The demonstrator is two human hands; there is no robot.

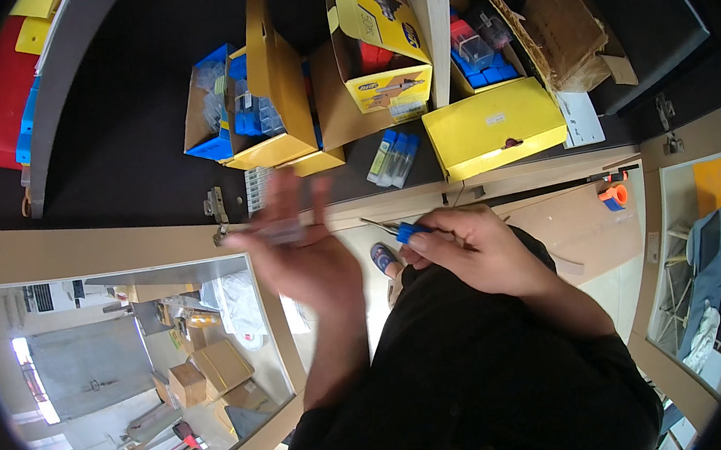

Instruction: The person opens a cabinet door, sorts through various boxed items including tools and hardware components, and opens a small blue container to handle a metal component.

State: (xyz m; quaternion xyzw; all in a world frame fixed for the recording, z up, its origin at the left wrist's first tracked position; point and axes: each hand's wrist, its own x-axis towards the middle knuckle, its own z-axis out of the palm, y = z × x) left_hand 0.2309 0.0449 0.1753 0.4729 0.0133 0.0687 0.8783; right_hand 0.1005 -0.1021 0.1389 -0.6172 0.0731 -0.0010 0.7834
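My left hand (310, 260) is raised palm up at the shelf's front edge, its fingers spread and smeared by motion. Across that palm lies a clear plastic tube (281, 232), faint in the blur. To its right, my right hand (482, 246) pinches a blue cap (411, 231) between thumb and fingers. A thin metal shaft (375, 223) sticks out of the cap toward the left hand. Just beyond, several clear tubes with blue caps (392, 159) lie side by side on the dark shelf.
Open yellow boxes (280, 111) of blue and clear cases stand on the shelf (118, 144). A yellow box flap (495, 130) hangs over its front edge at right. Glazed cabinet doors (281, 345) swing open on both sides. An orange tape dispenser (614, 196) sits at right.
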